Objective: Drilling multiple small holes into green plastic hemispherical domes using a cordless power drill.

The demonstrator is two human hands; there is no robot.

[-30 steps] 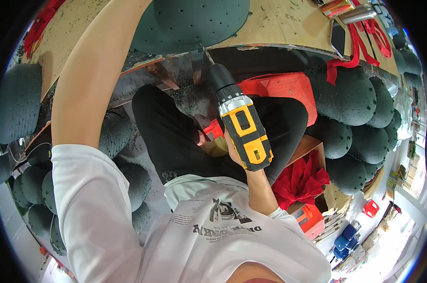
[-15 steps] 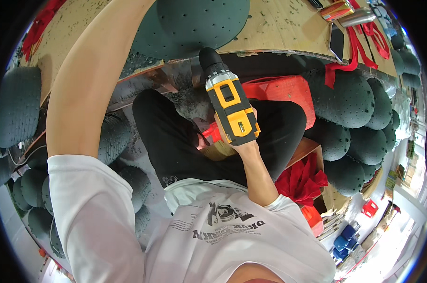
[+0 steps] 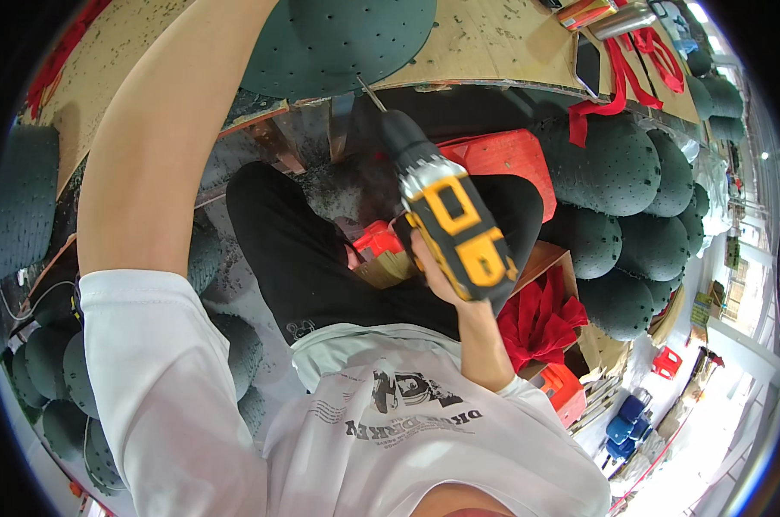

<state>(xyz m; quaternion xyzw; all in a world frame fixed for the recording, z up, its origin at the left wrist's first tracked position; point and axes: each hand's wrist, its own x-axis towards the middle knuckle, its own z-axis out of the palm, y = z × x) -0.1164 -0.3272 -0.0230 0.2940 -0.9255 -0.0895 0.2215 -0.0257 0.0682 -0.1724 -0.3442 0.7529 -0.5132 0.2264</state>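
My right hand (image 3: pixel 439 269) is wrapped around the handle of a yellow and black cordless drill (image 3: pixel 452 215), held above my lap. Its thin bit points up and left, and the tip overlaps the near edge of a dark green rounded panel (image 3: pixel 342 43) dotted with small holes. Whether the tip touches the panel, I cannot tell. The panel lies at the front edge of the wooden table (image 3: pixel 493 43). My left forearm reaches across the left side of the panel and leaves the picture at the top, so that hand is out of sight.
Stacks of similar dark green pieces (image 3: pixel 596 168) stand right of my knees, others (image 3: pixel 54 349) at the left. Red ribbons (image 3: pixel 618 86), a phone (image 3: pixel 587 65) and a metal flask (image 3: pixel 622 21) lie on the table's right. A red plastic container (image 3: pixel 506 159) sits under its edge.
The drill has come back toward me and swung its rear to the right. Its bit, not visible before, now shows. The panel and table appear slightly shifted left and up.
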